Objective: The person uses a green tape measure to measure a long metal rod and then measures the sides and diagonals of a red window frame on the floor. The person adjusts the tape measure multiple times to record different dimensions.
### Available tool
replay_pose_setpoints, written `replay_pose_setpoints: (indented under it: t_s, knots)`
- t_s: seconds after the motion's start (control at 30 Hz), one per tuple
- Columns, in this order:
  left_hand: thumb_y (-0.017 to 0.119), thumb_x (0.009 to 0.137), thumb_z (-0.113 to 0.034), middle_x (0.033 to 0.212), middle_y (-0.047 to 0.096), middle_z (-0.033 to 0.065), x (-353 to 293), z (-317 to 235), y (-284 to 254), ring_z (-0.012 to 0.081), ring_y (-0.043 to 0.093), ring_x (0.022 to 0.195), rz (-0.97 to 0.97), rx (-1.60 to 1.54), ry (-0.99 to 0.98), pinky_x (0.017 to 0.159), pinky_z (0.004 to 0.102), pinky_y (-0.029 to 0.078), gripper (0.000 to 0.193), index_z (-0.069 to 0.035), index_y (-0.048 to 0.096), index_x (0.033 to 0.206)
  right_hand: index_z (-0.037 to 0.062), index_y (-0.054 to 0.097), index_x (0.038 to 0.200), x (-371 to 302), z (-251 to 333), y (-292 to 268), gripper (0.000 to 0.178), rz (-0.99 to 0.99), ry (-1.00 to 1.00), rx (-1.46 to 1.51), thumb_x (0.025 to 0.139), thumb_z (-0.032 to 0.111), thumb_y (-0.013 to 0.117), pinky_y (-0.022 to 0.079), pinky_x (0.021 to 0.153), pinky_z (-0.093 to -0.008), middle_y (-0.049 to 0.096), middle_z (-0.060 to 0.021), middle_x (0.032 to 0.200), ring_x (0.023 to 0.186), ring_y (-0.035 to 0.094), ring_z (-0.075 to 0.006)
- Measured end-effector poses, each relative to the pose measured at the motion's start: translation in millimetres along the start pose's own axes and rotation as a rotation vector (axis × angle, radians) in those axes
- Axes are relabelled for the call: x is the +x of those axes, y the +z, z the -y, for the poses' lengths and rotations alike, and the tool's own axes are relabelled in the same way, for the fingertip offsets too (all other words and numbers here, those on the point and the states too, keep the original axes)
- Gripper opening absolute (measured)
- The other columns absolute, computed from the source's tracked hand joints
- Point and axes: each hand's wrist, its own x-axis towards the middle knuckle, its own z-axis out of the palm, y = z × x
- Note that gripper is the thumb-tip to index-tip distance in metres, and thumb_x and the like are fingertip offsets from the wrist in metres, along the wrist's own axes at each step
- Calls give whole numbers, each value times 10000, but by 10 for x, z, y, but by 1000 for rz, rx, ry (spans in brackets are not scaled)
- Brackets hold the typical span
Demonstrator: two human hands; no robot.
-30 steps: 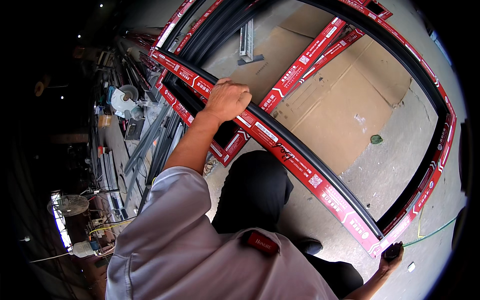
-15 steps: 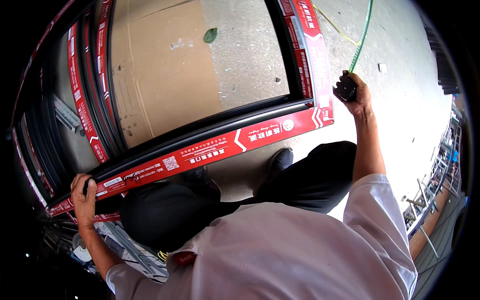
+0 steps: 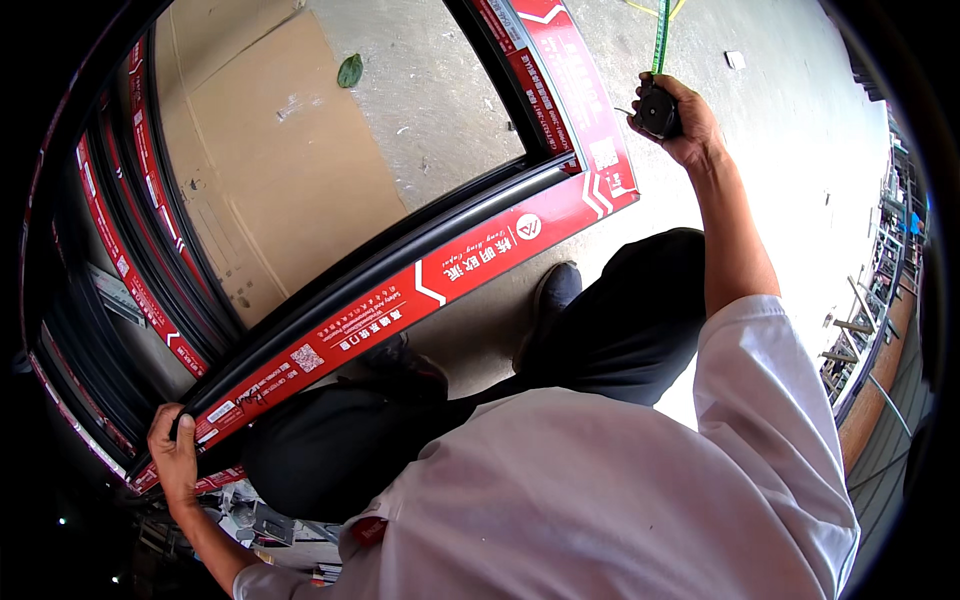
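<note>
Lower left of the frame: the left hand (image 3: 175, 462) clamps the near corner of a black frame rail (image 3: 400, 285) wrapped in red film. The rail runs to the upper right, where the right hand (image 3: 680, 120) closes around a black tape measure (image 3: 658, 110), its green tape (image 3: 660, 35) stretched upward. If either grip slackens, the tape may slip off line.

Your left hand (image 3: 175, 455) grips the near-left corner of the black window frame (image 3: 420, 285) with red film. Your right hand (image 3: 680, 120) holds a black tape measure (image 3: 658, 110) at its far-right corner, above the concrete floor (image 3: 790, 150).
</note>
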Motion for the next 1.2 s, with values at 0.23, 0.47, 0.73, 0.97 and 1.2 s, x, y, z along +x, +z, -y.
replay_pose_setpoints:
  t_s: [0.23, 0.47, 0.73, 0.97, 1.2]
  knots:
    - [686, 996, -148, 917, 572, 58, 51, 38, -30, 165, 537, 881, 20, 1, 21, 862, 289, 453, 206, 32, 599, 949, 16, 688, 1208, -17, -11, -14, 330, -12, -33, -50, 1051, 295, 608, 650, 828, -417, 697, -132, 1065, 934, 696, -218]
    - [681, 999, -155, 975, 651, 71, 62, 54, -2, 171, 586, 937, -30, 4, 66, 924, 296, 468, 192, 30, 636, 972, 23, 694, 1204, -51, -19, 31, 336, -33, -48, -73, 1045, 309, 615, 651, 828, -410, 703, -125, 1053, 938, 701, -215]
    - [674, 1041, -257, 932, 642, 48, 30, 165, -36, 139, 557, 925, 9, 7, -40, 916, 300, 467, 266, 3, 622, 1012, 20, 695, 1213, -93, -19, 48, 328, -22, -78, -116, 1054, 293, 607, 653, 848, -419, 696, -129, 1080, 942, 698, -214]
    - [662, 1053, -258, 988, 580, 16, 49, 159, -20, 115, 503, 965, 49, -126, -33, 931, 267, 423, 257, -16, 595, 998, 18, 706, 1202, -90, -10, 36, 326, -21, -76, -109, 1056, 291, 607, 647, 864, -429, 694, -123, 1080, 957, 692, -210]
    - [507, 1108, -406, 1123, 591, 103, 56, -173, 31, 249, 567, 1132, 118, 94, -61, 1075, 335, 395, 440, 6, 623, 1207, 16, 710, 1194, -102, -7, 29, 324, -7, -86, -114, 1056, 291, 607, 644, 865, -428, 695, -117, 1070, 961, 691, -208]
